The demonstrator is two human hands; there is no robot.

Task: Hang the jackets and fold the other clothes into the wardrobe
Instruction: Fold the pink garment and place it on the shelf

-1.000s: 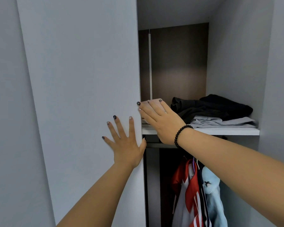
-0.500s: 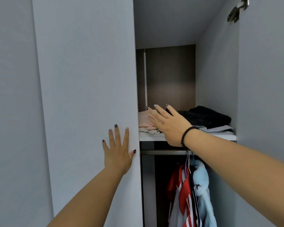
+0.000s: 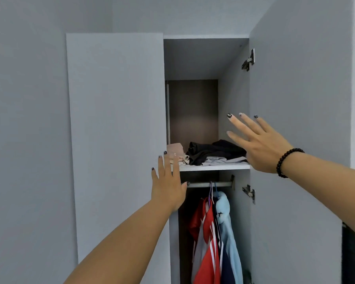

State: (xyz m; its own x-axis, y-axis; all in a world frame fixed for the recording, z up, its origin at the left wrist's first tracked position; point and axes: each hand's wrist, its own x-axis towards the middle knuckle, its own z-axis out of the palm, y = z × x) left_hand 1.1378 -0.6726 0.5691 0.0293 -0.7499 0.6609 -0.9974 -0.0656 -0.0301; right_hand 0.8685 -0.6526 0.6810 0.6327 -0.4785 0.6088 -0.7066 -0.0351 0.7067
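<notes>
The grey wardrobe stands open in front of me. On its white shelf (image 3: 217, 167) lie a folded pink garment (image 3: 175, 149) at the left and a pile of folded black clothes (image 3: 215, 151) over a grey piece (image 3: 223, 160). Below, red-and-white jackets (image 3: 206, 240) and a light blue jacket (image 3: 225, 222) hang from the metal rail (image 3: 221, 184). My left hand (image 3: 168, 185) is flat with straight fingers at the edge of the left door (image 3: 117, 130). My right hand (image 3: 260, 142), fingers spread, is raised in front of the right door (image 3: 299, 130), holding nothing.
Metal hinges (image 3: 249, 59) sit on the inner face of the right door, another hinge (image 3: 249, 193) lower down. A grey wall (image 3: 27, 140) fills the left side. A dark gap (image 3: 354, 255) shows past the right door's outer edge.
My right hand has left the clothes on the shelf and moved right and up toward the right door. The view has pulled back; my left hand now sits at the left door's edge.
</notes>
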